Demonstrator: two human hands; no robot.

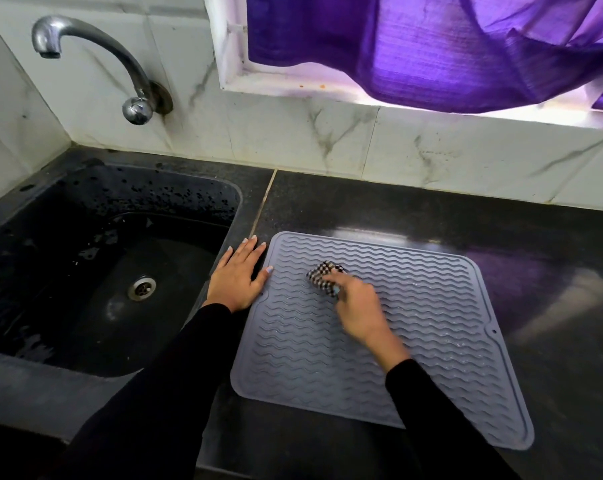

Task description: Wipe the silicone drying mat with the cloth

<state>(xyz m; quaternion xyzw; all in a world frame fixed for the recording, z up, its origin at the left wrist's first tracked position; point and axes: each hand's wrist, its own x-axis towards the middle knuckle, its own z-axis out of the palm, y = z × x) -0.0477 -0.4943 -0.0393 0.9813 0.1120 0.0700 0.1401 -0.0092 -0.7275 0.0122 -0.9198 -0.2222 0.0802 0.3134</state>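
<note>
A grey silicone drying mat (414,306) with wavy ridges lies flat on the dark counter, right of the sink. My right hand (357,306) grips a small bunched black-and-white checked cloth (322,277) and holds it down on the mat's upper left part. My left hand (239,273) lies flat with straight fingers on the counter at the mat's left edge, its thumb touching the mat's rim.
A black sink (95,271) with a metal drain (141,288) sits to the left, wet inside. A chrome tap (95,60) sticks out of the marble-tiled wall. A purple curtain (449,39) hangs over the window ledge behind. The dark counter (553,271) extends right.
</note>
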